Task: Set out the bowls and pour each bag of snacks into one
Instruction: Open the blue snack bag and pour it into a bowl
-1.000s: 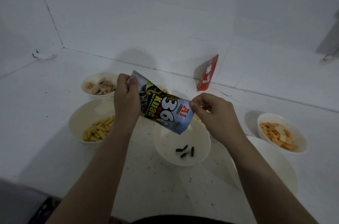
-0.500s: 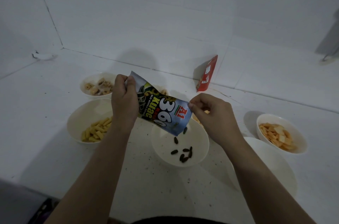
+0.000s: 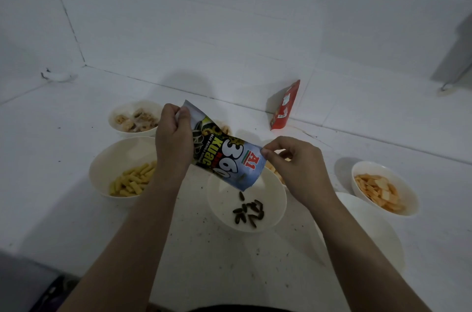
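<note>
A white tiled floor (image 3: 76, 209) bears the white bowls. An empty bowl (image 3: 378, 240) sits under the right forearm; the seed bowl (image 3: 270, 194) lies below both hands, beneath the tilted bag's mouth. The seed bag (image 3: 227, 160) reads "A1", "360" and "Kuaci". The left hand (image 3: 173, 143) grips its upper end; the right hand (image 3: 296, 166) pinches its lower corner. Beyond the right hand a red packet (image 3: 284, 107) leans on the wall, its writing too small to read. Dark seeds (image 3: 249, 212) lie in the bowl.
</note>
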{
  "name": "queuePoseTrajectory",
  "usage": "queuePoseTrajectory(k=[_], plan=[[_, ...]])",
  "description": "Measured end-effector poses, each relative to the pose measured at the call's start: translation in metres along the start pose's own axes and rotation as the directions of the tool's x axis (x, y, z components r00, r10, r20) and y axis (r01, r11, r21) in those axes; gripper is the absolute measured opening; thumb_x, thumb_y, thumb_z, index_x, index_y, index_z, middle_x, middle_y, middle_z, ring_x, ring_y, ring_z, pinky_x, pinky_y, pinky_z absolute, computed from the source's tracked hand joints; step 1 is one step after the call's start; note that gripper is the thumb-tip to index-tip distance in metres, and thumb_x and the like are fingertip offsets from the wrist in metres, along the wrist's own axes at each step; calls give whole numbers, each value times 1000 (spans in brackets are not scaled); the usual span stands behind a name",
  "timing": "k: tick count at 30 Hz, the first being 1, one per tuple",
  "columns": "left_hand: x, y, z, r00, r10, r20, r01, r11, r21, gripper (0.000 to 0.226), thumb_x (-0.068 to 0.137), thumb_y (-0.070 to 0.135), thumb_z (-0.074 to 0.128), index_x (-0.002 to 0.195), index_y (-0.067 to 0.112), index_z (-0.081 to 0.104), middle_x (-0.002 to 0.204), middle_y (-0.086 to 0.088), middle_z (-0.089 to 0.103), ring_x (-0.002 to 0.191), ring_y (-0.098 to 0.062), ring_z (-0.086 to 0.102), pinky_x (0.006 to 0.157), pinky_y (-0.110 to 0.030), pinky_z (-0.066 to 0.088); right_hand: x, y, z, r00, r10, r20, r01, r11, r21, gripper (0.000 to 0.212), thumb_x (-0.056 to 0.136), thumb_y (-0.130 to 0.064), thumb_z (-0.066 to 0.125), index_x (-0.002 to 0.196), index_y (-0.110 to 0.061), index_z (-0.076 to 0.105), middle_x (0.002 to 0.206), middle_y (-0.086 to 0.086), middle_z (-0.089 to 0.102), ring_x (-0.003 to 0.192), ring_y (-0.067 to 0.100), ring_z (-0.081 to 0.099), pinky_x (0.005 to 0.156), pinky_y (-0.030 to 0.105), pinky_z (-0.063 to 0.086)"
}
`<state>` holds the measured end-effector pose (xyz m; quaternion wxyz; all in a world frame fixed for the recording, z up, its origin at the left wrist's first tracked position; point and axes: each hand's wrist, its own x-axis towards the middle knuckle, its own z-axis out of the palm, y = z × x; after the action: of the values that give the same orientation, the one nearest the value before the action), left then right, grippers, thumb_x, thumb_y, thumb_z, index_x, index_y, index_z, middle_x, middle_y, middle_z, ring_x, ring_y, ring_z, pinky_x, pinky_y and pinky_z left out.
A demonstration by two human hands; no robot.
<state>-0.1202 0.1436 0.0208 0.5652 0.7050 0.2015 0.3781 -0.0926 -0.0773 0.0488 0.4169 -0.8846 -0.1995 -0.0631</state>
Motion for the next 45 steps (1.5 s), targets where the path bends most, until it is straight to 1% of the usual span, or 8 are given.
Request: queuePoseTrajectory(k=[4,8,15,20,24,32,39,45], plan=[[-1,1,1,1000,3,0,-3,1000,-4,27,101,33,41,81,16,40,69,3,43,66,-16,43,62,-35,36,-1,0,0,1000,-2,-17,2,1000,-9,11,92,-30,67,81,-31,71,80,-18,70,72,5,63,66,26,49],[0,0,0,1000,-5,7,5,1000,2,28,99,37,41,74,26,38,70,1,44,67,-17,45,63,-36,37,-2,1,2,1000,18,-7,-18,1000,-5,11,93,-31,66,83,-29,71,84,-15,70,76,8,64,70,32,53],[-1,1,0,1000,7,3,-7,1000,15,26,101,33,41,80,17,41,71,0,45,67,-17,46,62,-36,37,1,1,0,1000,13,17,-13,1000,-19,13,92,-28,66,80,-27,69,80,-15,69,75,9,64,66,28,49],[-3,2,0,1000,-4,8,4,1000,-6,27,100,36,41,76,24,39,73,-4,48,69,-19,49,62,-38,40,6,2,-4,999,5,36,-3,999,-54,12,92,-28,66,81,-25,69,78,-13,68,73,11,63,66,28,49],[-3,3,-3,1000,1,-5,-1,1000,5,26,100,35,42,75,26,40,71,2,48,69,-17,49,63,-37,41,5,0,-2,999,5,51,-2,998,-57,12,93,-28,66,82,-24,69,75,-14,66,71,12,62,66,28,47],[-2,4,-7,999,38,5,-38,999,13,26,99,36,41,84,15,43,74,-2,49,70,-19,50,62,-39,41,2,-2,2,1000,3,12,-2,999,-34,11,92,-24,67,81,-27,71,79,-14,68,74,14,64,70,30,51],[-2,5,-10,998,59,32,-61,997,39,26,101,32,42,83,12,43,74,-5,47,68,-19,47,61,-38,38,3,-5,-2,996,-41,82,59,973,-224,13,93,-29,66,94,-23,78,91,-10,72,79,10,61,79,32,53],[1,5,-13,997,59,41,-61,998,35,28,96,40,42,79,18,39,76,-11,47,69,-20,47,61,-42,40,-2,-4,3,997,-54,52,64,974,-216,12,92,-28,67,92,-23,78,93,-7,74,78,11,62,80,35,54]])
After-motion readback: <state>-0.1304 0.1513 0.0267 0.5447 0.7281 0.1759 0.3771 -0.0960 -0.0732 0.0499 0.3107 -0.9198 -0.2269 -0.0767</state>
